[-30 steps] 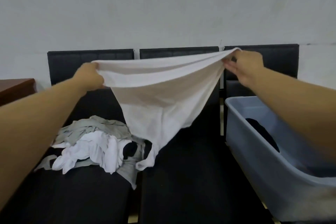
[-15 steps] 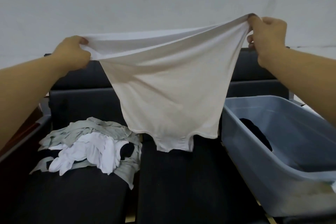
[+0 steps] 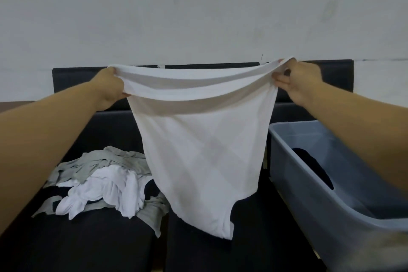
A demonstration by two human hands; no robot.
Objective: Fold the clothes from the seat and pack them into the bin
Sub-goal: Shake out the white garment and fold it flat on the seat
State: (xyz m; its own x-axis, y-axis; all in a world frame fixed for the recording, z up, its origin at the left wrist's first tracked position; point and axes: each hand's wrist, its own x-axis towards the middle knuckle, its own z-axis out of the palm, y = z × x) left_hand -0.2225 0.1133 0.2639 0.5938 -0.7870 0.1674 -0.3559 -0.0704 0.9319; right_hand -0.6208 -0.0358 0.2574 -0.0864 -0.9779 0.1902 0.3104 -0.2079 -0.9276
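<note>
A person stands before a black bench (image 3: 254, 238) set against a pale wall (image 3: 198, 11), both arms stretched forward. Between the hands hangs a white garment (image 3: 203, 161), held up by its upper edge and spread wide in the air above the middle section of the bench.

The left hand (image 3: 110, 88) grips the garment's upper left corner: the cloth is bunched into the curled fingers, and the thumb tip shows just under the fold of fabric. The right hand (image 3: 300, 81) pinches the upper right corner, the cloth passing over the knuckles while the curled fingers (image 3: 281, 79) close on it from below. The top edge sags in a shallow curve between the two hands and appears doubled, two bands of fabric lying one behind the other. The body of the garment narrows downward; its lowest point hangs in front of the bench's middle seat, but whether it touches the seat cannot be told.

On the left seat of the bench lies a loose pile of clothes (image 3: 106, 187), grey, white and dark pieces tangled together, its right margin reaching the gap between the left and middle seats. At the right end of the bench stands a blue-grey plastic bin (image 3: 309, 194), tilted in this view, with a dark garment (image 3: 313, 168) lying inside near its far wall. The hanging garment lies between pile and bin, apart from the bin's near left wall.
</note>
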